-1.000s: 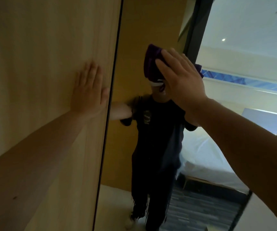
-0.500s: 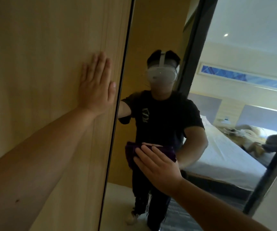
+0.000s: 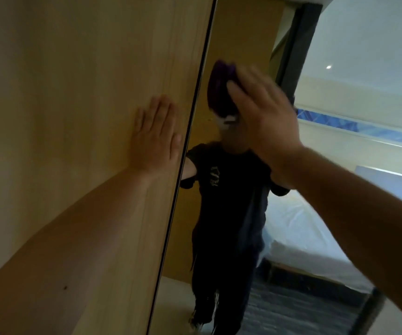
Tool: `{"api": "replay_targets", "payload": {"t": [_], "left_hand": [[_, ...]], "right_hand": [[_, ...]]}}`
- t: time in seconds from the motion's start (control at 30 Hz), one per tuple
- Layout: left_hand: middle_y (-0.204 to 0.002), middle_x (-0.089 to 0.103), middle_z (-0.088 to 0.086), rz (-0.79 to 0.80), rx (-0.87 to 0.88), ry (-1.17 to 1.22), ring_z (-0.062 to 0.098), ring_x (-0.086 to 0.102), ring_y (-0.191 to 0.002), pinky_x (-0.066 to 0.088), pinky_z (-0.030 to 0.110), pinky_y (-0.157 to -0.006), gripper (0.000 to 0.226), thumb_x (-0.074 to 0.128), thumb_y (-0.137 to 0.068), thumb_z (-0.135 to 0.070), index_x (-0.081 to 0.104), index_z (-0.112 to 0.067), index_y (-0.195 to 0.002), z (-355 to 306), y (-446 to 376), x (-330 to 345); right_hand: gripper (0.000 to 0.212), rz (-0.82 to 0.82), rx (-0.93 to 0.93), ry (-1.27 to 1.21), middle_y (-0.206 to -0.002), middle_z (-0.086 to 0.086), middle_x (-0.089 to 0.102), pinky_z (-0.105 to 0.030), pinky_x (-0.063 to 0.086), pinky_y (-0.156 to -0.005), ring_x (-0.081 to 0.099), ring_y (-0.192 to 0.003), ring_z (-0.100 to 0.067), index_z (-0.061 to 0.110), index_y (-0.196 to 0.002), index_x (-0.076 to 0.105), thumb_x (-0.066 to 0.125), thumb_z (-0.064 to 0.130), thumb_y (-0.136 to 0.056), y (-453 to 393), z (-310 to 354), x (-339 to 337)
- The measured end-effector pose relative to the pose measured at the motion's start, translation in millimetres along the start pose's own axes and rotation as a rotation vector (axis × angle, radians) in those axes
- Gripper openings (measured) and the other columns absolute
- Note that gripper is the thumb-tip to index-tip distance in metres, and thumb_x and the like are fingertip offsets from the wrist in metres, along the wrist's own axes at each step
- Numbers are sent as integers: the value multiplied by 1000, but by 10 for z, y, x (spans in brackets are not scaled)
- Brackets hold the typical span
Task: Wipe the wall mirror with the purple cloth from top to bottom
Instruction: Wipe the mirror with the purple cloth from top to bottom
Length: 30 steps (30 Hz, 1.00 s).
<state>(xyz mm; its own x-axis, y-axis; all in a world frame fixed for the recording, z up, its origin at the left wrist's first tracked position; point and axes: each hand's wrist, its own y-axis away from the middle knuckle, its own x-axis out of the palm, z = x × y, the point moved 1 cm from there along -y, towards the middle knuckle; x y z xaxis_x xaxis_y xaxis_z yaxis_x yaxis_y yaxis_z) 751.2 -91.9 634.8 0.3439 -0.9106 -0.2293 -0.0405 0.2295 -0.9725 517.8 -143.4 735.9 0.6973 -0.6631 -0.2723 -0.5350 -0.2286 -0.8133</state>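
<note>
Right hand [image 3: 263, 117] flat, fingers extended, pressing the cloth [image 3: 220, 89] against the mirror [image 3: 243, 32] in its upper part. Grip: open palm pinning the cloth to the glass, not curled around it; hand motion-blurred. Purple cloth bunched, showing past the fingertips on the left and upper side. Left hand [image 3: 155, 134] spread flat, holding nothing, on the wood panel [image 3: 86, 93] just beside the mirror's dark left edge. Reflection shows a person in dark clothes, a bed [image 3: 299, 228] with white cover, and floor.
</note>
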Motion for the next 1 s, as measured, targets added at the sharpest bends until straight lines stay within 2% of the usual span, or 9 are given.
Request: {"api": "replay_targets", "payload": {"t": [0.07, 0.13, 0.27, 0.37, 0.43, 0.53, 0.67, 0.83, 1.0], "left_hand": [[-164, 19, 14, -5, -1, 32, 30, 12, -153, 5, 48, -124, 64, 17, -102, -39, 20, -5, -156, 8, 4, 8], [-164, 19, 14, -16, 6, 47, 30, 12, -153, 6, 49, -124, 64, 17, -101, -38, 18, -5, -156, 15, 12, 13], [-164, 19, 13, -31, 13, 41, 30, 12, -153, 8, 51, -124, 62, 19, -102, -35, 17, -5, -156, 12, 24, 2], [-164, 19, 14, -25, 22, 31, 31, 13, -153, 11, 53, -123, 61, 21, -103, -34, 19, -4, -156, 17, 27, -23], [-163, 21, 17, -34, 25, 45, 33, 16, -152, 12, 54, -123, 61, 25, -102, -33, 22, -3, -156, 26, 23, -40], [-163, 22, 17, -36, 23, 64, 33, 16, -152, 12, 54, -123, 61, 27, -101, -31, 23, -4, -155, 30, 24, -31], [-162, 24, 18, -42, 43, 35, 34, 18, -151, 12, 53, -123, 61, 25, -102, -33, 24, -3, -155, 48, 25, -1], [-162, 24, 19, -39, 49, 16, 36, 20, -150, 12, 54, -123, 62, 24, -102, -33, 23, -2, -155, 25, 16, 9], [-162, 22, 20, -6, 22, -10, 36, 18, -151, 14, 55, -122, 62, 24, -102, -34, 21, -2, -156, 12, 33, -24]], "right_hand": [[68, 38, 26, 104, -151, -13, 39, -47, 21, -115, 32, -141, -34, 14, -143, 42, 72, 12, -83, -327, -76, 36], [67, 82, 38, 152, -151, -13, 39, -46, 21, -115, 32, -142, -34, 13, -144, 41, 71, 10, -84, -458, -83, 124], [67, 129, 29, 141, -153, -14, 36, -43, 13, -117, 29, -143, -34, 13, -145, 39, 69, 10, -85, -240, 91, 283], [66, 233, -95, 121, -155, -13, 34, -42, 5, -117, 26, -144, -33, 13, -146, 40, 65, 14, -85, 231, 377, 417], [63, 297, -171, 84, -153, -15, 37, -45, 9, -118, 29, -143, -34, 11, -144, 44, 61, 13, -83, 659, 615, 520], [68, 422, -283, 70, -149, -15, 43, -51, 15, -116, 36, -140, -34, 11, -140, 50, 65, 12, -74, 1330, 1001, 670], [74, 650, -494, 105, -151, -12, 42, -49, 15, -115, 36, -140, -32, 13, -143, 47, 67, 21, -71, 2053, 1469, 833], [62, 622, -520, 117, -150, -10, 42, -47, 18, -116, 37, -140, -31, 14, -143, 46, 48, 22, -82, 2208, 1561, 892], [60, 626, -501, 53, -151, -11, 42, -46, 16, -117, 37, -140, -31, 13, -142, 47, 55, 18, -83, 2195, 1536, 880]]}}
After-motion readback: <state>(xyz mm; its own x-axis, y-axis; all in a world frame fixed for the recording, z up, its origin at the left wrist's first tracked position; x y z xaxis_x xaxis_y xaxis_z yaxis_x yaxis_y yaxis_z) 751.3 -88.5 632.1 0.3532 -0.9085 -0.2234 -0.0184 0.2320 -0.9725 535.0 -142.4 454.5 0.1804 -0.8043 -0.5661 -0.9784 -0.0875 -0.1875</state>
